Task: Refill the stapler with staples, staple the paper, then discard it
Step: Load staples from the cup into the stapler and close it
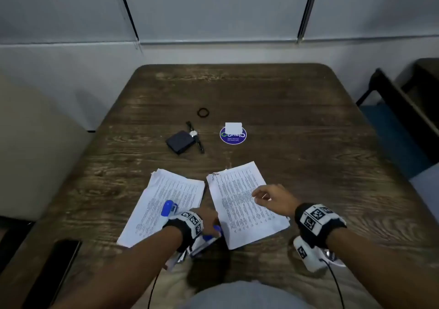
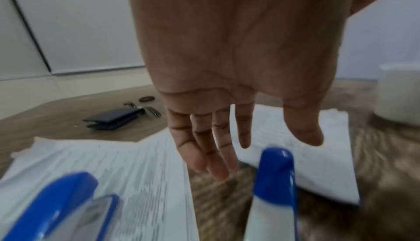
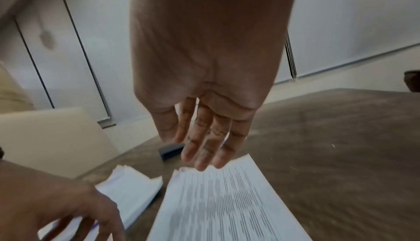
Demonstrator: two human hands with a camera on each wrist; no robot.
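Two stacks of printed paper lie side by side on the wooden table (image 1: 285,118): a left stack (image 1: 166,190) and a right stack (image 1: 237,201). A blue and white stapler lies spread open. Its blue base with the metal magazine (image 1: 169,207) (image 2: 52,205) rests on the left stack, and its blue-tipped white arm (image 1: 210,237) (image 2: 275,182) points at the gap between the stacks. The hinge is hidden under my wrist. My left hand (image 1: 206,220) (image 2: 211,155) hovers over the stapler, fingers straight, holding nothing. My right hand (image 1: 268,196) (image 3: 204,146) hangs relaxed and empty above the right stack (image 3: 227,200).
Farther back lie a dark wallet (image 1: 180,142), a wristwatch (image 1: 196,136), a black ring (image 1: 203,112) and a small white box (image 1: 233,127) on a round purple disc (image 1: 233,139). A dark phone (image 1: 54,273) lies at the front left edge. A dark chair (image 1: 392,99) stands at the right.
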